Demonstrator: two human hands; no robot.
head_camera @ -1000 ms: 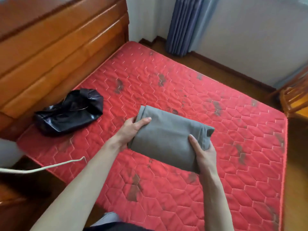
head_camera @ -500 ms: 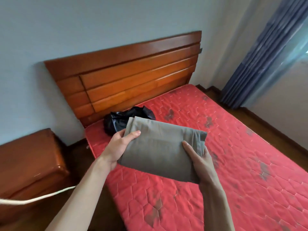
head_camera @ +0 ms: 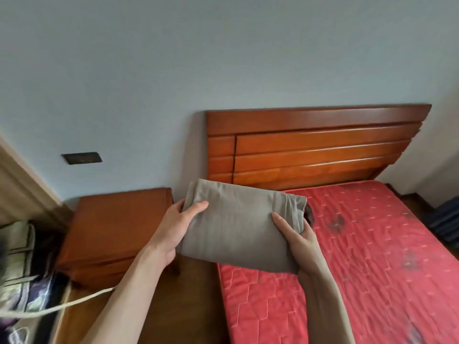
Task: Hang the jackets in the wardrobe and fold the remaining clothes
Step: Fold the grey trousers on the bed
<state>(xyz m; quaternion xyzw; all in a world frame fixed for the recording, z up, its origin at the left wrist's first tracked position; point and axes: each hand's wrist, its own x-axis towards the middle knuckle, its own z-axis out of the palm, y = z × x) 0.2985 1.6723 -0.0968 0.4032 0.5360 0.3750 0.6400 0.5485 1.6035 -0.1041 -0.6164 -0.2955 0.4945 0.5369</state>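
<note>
grey folded garment (head_camera: pixel 238 227) grasped by left hand (head_camera: pixel 173 229) and right hand (head_camera: pixel 298 234), hiding a black item (head_camera: pixel 309 216); red mattress (head_camera: pixel 372 256), wooden headboard (head_camera: pixel 310 145).

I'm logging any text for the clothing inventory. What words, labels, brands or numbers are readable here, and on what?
None can be read.
Folded grey-brown garment, held by the left hand and right hand: no tag or print shows.
Dark rectangular wall plate: any marking is too blurred to read.
Patterned fabric at the left edge: blurred, no legible text.
</note>
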